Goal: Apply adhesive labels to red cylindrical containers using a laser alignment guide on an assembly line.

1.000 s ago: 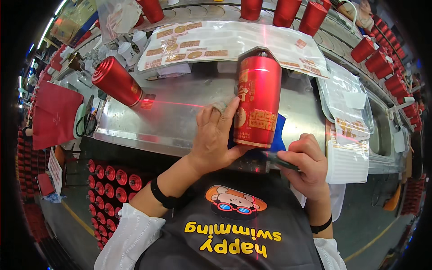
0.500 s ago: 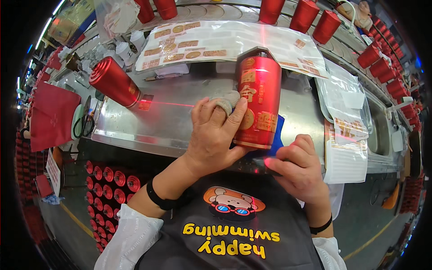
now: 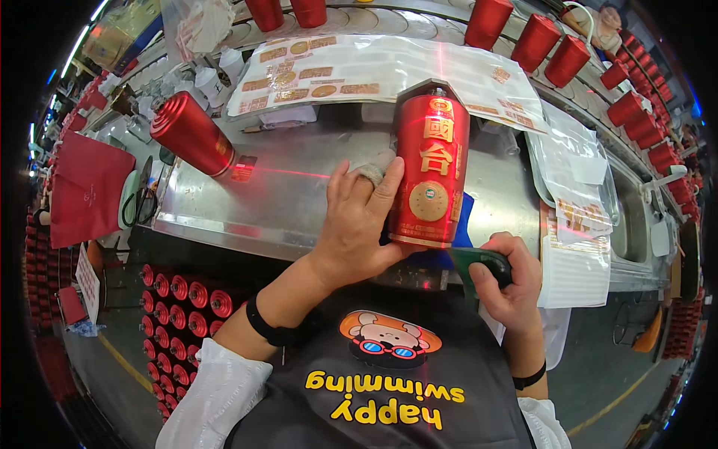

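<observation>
left hand [image 3: 359,224] wrapped on upright red canister [image 3: 431,170], frame centre, on steel surface [image 3: 284,202] | right hand [image 3: 505,288] closed on dark green tool [image 3: 479,262], lower right | advice: keep canister steady, label square

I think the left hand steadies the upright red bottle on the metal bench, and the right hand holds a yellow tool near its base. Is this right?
Not quite: the tool in the right hand is dark green, not yellow, as the head view shows. The rest holds: the left hand steadies the upright red bottle on the metal bench.
</observation>
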Demonstrator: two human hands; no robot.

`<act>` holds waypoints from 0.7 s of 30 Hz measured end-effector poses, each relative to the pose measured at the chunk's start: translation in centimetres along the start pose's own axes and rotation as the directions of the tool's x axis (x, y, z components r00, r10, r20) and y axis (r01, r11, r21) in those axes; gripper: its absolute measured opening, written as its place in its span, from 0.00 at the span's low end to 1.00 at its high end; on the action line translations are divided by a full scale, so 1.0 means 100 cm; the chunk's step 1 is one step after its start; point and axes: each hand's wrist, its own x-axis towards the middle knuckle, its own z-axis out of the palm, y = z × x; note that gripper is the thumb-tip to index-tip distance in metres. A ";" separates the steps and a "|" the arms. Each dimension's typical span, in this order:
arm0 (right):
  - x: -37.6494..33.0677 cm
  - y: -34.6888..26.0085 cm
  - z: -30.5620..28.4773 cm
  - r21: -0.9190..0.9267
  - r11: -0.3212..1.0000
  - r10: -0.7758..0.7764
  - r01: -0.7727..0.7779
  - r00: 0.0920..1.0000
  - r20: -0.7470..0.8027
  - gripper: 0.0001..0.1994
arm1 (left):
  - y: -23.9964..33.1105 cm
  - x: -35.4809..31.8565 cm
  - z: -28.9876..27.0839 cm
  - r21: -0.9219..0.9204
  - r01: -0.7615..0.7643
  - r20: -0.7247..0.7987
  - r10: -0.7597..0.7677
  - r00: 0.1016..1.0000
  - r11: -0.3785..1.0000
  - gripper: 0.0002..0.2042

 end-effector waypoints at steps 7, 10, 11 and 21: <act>0.004 0.004 0.004 -0.037 0.997 -0.067 0.066 0.998 -0.020 0.10 | 0.007 0.008 -0.007 0.011 -0.056 -0.024 0.056 0.998 0.998 0.49; 0.001 0.004 0.003 0.002 1.000 -0.001 0.001 0.999 -0.036 0.10 | 0.000 -0.003 0.006 -0.070 0.024 -0.046 -0.028 0.999 0.997 0.50; 0.000 0.004 0.003 0.002 1.000 -0.002 0.002 0.999 -0.036 0.10 | -0.002 -0.004 0.007 -0.069 0.024 -0.047 -0.027 0.999 0.997 0.50; 0.005 0.005 0.002 -0.040 0.993 -0.114 0.115 0.993 0.009 0.11 | 0.003 0.001 -0.001 -0.004 -0.039 -0.026 0.039 0.999 0.999 0.47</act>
